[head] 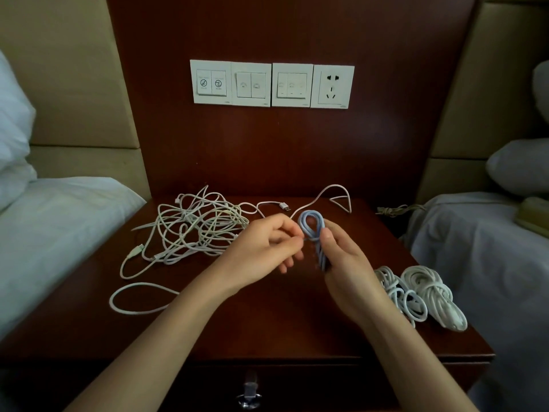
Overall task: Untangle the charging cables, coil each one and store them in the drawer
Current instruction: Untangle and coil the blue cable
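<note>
While the right hand [347, 263] grips one blue coil [320, 253], the left hand [267, 248] pinches its end; two white coils [430, 289] lie nearby.

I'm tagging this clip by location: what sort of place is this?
Likely a hotel bedroom: a wooden nightstand sits between the left bed and the right bed, both white-sheeted, below a row of switch plates with a do-not-disturb style button.

- Tangled cables [193, 230] crowd the desk's [267, 331] back left.
- Coiled cables [416, 295] occupy its right edge.
- Bare wood lies open between them, toward the shut drawer [312, 385].
</note>
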### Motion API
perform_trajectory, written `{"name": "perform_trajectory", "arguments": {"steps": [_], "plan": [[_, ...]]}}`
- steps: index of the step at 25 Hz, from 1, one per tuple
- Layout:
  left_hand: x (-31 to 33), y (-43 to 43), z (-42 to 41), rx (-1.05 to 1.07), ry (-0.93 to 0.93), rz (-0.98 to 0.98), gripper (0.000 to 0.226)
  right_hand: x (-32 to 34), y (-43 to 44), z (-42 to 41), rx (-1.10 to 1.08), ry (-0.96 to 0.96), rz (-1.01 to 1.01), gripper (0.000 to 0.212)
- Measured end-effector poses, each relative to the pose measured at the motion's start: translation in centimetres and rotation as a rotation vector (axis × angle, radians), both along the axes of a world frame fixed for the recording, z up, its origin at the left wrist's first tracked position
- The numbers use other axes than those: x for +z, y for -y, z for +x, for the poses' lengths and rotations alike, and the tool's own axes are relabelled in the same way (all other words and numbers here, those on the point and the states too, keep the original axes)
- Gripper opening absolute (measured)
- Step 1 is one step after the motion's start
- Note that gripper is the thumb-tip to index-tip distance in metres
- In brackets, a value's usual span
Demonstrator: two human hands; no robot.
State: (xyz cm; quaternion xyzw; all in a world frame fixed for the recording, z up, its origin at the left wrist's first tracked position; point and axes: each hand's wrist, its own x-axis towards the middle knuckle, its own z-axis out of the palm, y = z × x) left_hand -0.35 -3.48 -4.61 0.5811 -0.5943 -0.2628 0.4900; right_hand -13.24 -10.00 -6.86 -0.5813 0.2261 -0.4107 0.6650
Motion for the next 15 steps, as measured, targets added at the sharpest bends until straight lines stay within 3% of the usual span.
{"name": "perform_trajectory", "arguments": {"steps": [2, 4, 7, 11, 15], "plan": [[-0.2, -0.1, -0.3, -0.174, -0.202, 0.052, 0.015, 0.0, 0.2, -0.1, -0.103, -0.058, -0.001, 0.020], [-0.7, 0.0, -0.6, -0.240, -0.184, 0.053, 0.018, 0.2, 0.1, -0.1, -0.201, -0.119, -0.053, 0.012], [-1.5, 0.5, -0.8, -0.113, -0.009, -0.047, 0.015, 0.1, 0.1, -0.2, -0.212, -0.144, -0.133, 0.006], [-1.5, 0.9, -0.2, 0.028, 0.081, -0.193, 0.008, -0.1, 0.1, -0.2, -0.065, -0.062, -0.061, 0.010], [-1.5, 1.1, -0.1, 0.083, -0.064, -0.244, 0.013, -0.5, 0.0, 0.1, -0.021, -0.010, -0.065, 0.016]]}}
